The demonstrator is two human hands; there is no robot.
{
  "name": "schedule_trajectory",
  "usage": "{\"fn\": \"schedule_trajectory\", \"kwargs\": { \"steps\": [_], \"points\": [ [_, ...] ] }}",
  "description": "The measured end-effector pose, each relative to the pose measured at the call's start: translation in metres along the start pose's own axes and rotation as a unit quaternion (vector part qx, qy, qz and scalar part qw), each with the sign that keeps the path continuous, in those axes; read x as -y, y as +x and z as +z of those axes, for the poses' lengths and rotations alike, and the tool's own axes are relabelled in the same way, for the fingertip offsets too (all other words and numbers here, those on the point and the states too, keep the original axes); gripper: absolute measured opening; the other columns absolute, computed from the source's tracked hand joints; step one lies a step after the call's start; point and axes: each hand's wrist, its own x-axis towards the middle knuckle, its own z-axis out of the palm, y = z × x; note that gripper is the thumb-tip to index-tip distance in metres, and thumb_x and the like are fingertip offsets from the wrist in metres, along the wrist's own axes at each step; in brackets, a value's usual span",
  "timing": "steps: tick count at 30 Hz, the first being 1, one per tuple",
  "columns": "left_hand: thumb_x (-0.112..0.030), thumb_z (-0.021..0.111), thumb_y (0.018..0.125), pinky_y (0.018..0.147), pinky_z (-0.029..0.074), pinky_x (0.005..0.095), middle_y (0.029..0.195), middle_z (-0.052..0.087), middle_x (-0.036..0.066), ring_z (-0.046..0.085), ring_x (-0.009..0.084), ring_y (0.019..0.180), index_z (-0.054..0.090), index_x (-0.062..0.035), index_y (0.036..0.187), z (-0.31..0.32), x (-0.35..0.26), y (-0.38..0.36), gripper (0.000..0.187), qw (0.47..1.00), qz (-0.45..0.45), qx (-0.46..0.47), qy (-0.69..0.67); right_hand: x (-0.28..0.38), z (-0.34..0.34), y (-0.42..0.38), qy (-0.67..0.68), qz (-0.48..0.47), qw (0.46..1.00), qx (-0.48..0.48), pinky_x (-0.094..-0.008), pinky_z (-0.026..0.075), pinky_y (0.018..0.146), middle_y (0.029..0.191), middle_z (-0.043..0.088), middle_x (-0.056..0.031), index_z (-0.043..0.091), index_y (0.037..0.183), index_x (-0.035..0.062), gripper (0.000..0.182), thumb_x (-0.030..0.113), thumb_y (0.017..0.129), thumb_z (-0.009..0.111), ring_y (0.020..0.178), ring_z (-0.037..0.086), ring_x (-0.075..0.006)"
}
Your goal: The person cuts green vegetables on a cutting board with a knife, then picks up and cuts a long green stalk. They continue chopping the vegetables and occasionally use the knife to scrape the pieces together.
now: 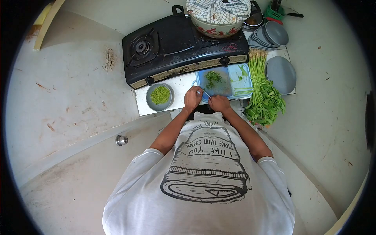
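Observation:
My right hand (219,103) is closed around a knife (207,94) at the near edge of the blue cutting board (224,88). The thin blade points up and left to my left hand (192,98), whose curled fingers meet at its tip. Just beyond the blade, chopped green herbs (213,77) lie in a loose pile on the board. Under the board's right side is a light blue tray (244,69) with a few loose leaves and stalks. To the left stands a grey bowl (148,102) of finely chopped greens (160,95).
A black gas stove (172,46) lies behind the board, bearing a cloth-covered flowered pot (217,29). A large bundle of leafy stalks (261,87) hangs over the counter's right front edge. Beside it are a grey plate (281,75) and stacked grey bowls (276,33).

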Motion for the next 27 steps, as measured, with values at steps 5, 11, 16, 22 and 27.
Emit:
{"fn": "schedule_trajectory", "kwargs": {
  "steps": [5,11,16,22,27],
  "points": [
    [-0.012,0.072,0.086,0.071,0.055,0.0399,0.091,0.072,0.011,0.070,0.0288,0.074,0.075,-0.0057,0.092,-0.007,-0.003,-0.001,0.009,1.000,0.010,0.011,0.002,-0.003,-0.006,-0.007,0.003,0.022,1.000,-0.015,-0.0525,0.059,0.076,0.085,0.073,-0.0252,0.074,0.090,0.0012,0.043,0.038,0.098,0.053,0.079,0.073,-0.0427],
    [-0.012,0.071,0.086,0.071,0.056,0.0410,0.091,0.072,0.013,0.070,0.0303,0.075,0.075,-0.0041,0.091,-0.001,0.004,0.008,0.010,0.997,0.062,0.023,0.046,-0.007,-0.008,-0.004,0.010,0.041,0.999,-0.023,-0.0541,0.059,0.075,0.085,0.073,-0.0262,0.074,0.091,0.0019,0.043,0.039,0.098,0.054,0.079,0.073,-0.0440],
    [-0.008,0.070,0.082,0.072,0.056,0.0419,0.087,0.070,0.013,0.069,0.0334,0.078,0.072,-0.0042,0.085,-0.001,-0.003,0.012,0.006,0.998,0.053,0.011,0.042,-0.002,-0.013,-0.006,0.010,0.025,1.000,-0.008,-0.0552,0.058,0.074,0.084,0.072,-0.0267,0.074,0.091,0.0018,0.044,0.040,0.098,0.054,0.078,0.072,-0.0450],
    [-0.007,0.070,0.082,0.073,0.055,0.0438,0.086,0.069,0.013,0.069,0.0343,0.079,0.071,-0.0039,0.085,-0.002,-0.003,0.011,0.005,0.998,0.052,0.013,0.023,-0.003,-0.003,-0.006,0.012,0.027,0.999,-0.017,-0.0556,0.059,0.073,0.083,0.072,-0.0266,0.074,0.089,0.0020,0.044,0.040,0.098,0.053,0.077,0.072,-0.0446],
    [-0.009,0.070,0.086,0.073,0.052,0.0453,0.088,0.068,0.012,0.067,0.0333,0.081,0.072,-0.0050,0.088,-0.005,0.007,0.011,0.005,0.990,0.124,0.022,0.065,-0.004,0.004,0.000,0.010,0.030,0.999,-0.016,-0.0548,0.059,0.074,0.084,0.073,-0.0261,0.075,0.090,0.0020,0.044,0.039,0.098,0.053,0.077,0.072,-0.0442]
  ]
}}
